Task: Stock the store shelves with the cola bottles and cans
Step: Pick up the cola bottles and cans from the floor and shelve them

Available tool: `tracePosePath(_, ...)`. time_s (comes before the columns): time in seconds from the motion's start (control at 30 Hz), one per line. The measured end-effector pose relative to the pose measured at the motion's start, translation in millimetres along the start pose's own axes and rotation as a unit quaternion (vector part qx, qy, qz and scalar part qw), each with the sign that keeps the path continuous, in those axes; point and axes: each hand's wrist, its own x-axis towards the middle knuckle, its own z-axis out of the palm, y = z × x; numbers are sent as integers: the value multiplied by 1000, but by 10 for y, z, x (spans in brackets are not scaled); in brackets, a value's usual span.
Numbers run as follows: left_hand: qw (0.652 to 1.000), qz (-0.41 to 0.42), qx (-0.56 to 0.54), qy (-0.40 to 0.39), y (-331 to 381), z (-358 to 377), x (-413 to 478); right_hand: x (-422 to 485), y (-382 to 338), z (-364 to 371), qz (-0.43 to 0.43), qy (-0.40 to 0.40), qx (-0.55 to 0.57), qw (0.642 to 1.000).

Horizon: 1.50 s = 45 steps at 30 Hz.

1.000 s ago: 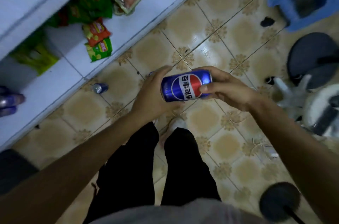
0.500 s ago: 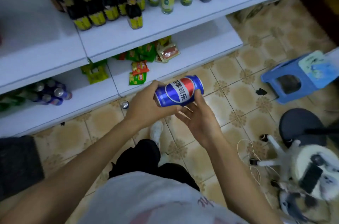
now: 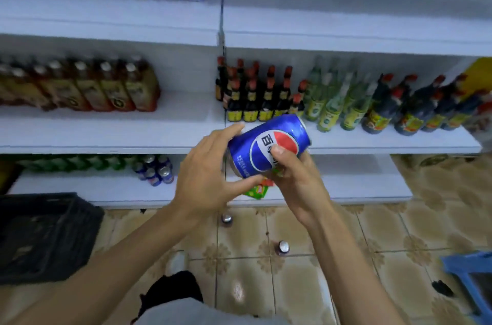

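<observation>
Glossy metal cola can [image 3: 269, 149], matt shelves [image 3: 372, 39]

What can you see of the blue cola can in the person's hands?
The cola can is glossy blue, metal by its look, with a round red, white and blue emblem and white lettering. It is tilted nearly onto its side, one end aimed up and right, held in the air before the white shelves. The left hand grips its lower end; the right hand holds it from below, thumb on the emblem.

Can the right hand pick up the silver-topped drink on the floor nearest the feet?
Probably not yet: the right hand is full, holding the cola can with the left hand. Nothing blocks the drink below.
</observation>
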Motion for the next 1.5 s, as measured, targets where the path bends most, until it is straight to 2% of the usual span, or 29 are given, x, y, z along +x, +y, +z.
tracePosePath(0.17, 983, -48, -90, 154, -344, -688, 467, 574, -310, 1013, -86, -64, -59, 993)
tracePosePath(0.27, 970, -40, -126, 205, -723, -1151, 866, 1001, -432, 1686, -151, -90, -126, 976)
tracePosePath(0.37, 969, -37, -149, 192, -1160, -1505, 1308, 1493, -529, 2218, -192, -101, -167, 962)
tracePosePath(0.47, 979, -43, -144, 140, -1681, -1792, 1818, 2112, -547, 2695, -226, -78, -229, 944)
tracePosePath(0.57, 982, -99, -145, 73, -2161, -1932, 2336, 2723, -505, 2949, -226, -50, -298, 926)
tracePosePath(0.63, 981, -132, -141, 29, -2427, -1947, 2633, 3067, -440, 3014, -212, -46, -331, 918)
tracePosePath(0.77, 987, -139, -80, -9, -2760, -1861, 3072, 3564, -325, 3031, -201, -12, -377, 904)
tracePosePath(1.17, 988, -147, -35, -6, -2990, -1640, 3492, 4012, -320, 2990, -228, -10, -405, 885)
tracePosePath(1.3, 988, -154, -27, -13, -2960, -1645, 3501, 3995, -334, 2999, -203, -17, -409, 889)
tracePosePath(1.4, 990, -128, 4, 55, -2861, -1622, 3350, 3855, -282, 2951, -191, 10, -393, 899)
tracePosePath(1.5, 986, -38, -19, 161, -2657, -1573, 3044, 3514, -256, 2835, -182, 48, -344, 920)
